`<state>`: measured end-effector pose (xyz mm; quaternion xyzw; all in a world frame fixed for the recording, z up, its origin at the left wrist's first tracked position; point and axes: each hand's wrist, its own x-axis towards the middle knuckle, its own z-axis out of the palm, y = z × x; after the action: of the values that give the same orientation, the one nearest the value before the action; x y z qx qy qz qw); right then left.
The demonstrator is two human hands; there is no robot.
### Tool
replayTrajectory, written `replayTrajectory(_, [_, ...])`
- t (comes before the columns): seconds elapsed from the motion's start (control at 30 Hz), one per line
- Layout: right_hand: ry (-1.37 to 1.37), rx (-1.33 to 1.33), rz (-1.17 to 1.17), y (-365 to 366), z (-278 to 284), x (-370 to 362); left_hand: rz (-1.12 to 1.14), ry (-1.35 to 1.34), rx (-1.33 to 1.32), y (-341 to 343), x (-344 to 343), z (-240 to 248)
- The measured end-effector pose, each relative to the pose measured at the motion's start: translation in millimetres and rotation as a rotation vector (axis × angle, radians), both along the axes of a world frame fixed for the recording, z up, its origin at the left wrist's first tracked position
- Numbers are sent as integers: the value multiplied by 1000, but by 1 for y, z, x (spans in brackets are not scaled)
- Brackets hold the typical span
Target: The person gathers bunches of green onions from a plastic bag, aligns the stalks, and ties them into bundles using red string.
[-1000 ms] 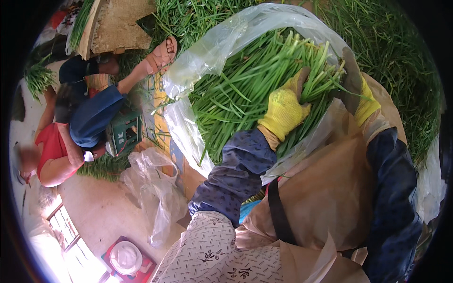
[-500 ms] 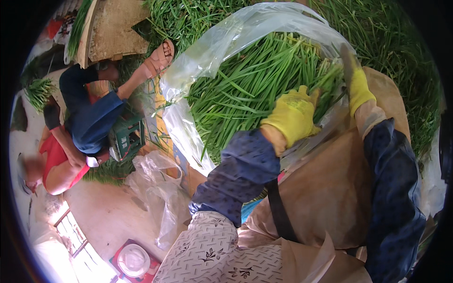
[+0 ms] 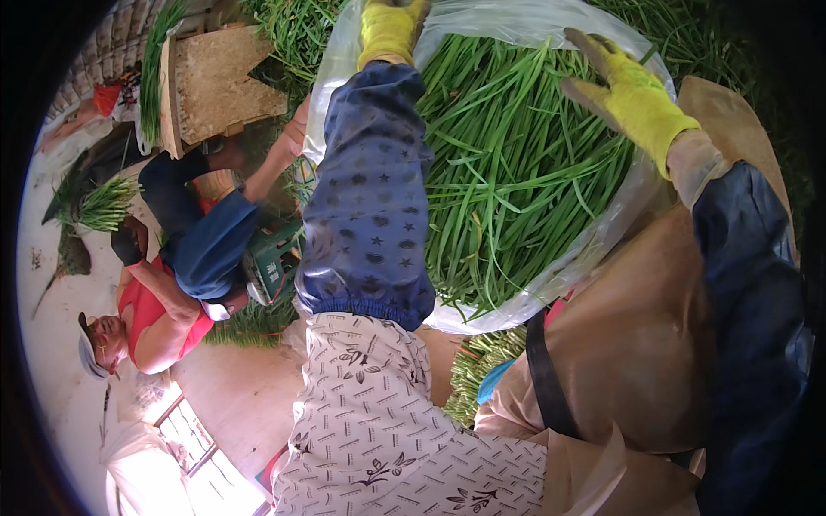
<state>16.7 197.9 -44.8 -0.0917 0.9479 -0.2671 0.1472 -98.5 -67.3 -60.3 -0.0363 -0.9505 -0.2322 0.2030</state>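
Note:
Long green leafy stalks, like chives (image 3: 525,172), fill a large clear plastic bag (image 3: 516,314) with its mouth spread wide. My left hand (image 3: 391,33), in a yellow glove, lies at the bag's far left rim. Its fingers run up to the picture's top edge, so whether they grip the plastic is hidden. Over the right side of the stalks hangs my right hand (image 3: 632,99), in a yellow glove with darker fingertips. Its thumb and fingers are spread, with nothing held. Dark blue sleeve covers are on both my forearms.
On the left sits a person in red (image 3: 176,322), holding a small bunch of greens (image 3: 103,206). A green crate (image 3: 274,268) and a wooden board (image 3: 219,73) are near that person. More loose greens (image 3: 705,52) lie beyond the bag. Another bundle (image 3: 486,365) lies by my lap.
My left hand has moved from the right side of the stalks to the bag's far left rim. My right hand has turned inward, fingers spread. The view has shifted.

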Motion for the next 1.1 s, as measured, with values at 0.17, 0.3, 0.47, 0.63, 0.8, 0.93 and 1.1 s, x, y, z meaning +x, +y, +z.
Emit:
replayTrajectory(0.17, [-73, -88, 65, -4, 16, -9, -51, -769, -111, 10, 29, -19])
replayTrajectory(0.3, [3, 14, 8, -13, 7, -5, 82, -792, -578, 14, 37, -43])
replayTrajectory(0.47, [-214, -56, -51, -7, 4, -9, 302, -926, -443, 21, 31, -80])
replayTrajectory(0.63, [38, -62, -123, 2, -9, -8, 223, -974, -465, -4, -1, -111])
replayTrajectory(0.8, [-365, -297, -336, -5, 24, -26, -26, -867, -284, 0, 17, -50])
replayTrajectory(0.93, [-718, -520, -263, -6, 32, -35, -176, -797, -314, 0, 41, 9])
replayTrajectory(1.1, [-829, -254, 191, -34, 49, -22, -226, -755, -217, -16, 96, 55])
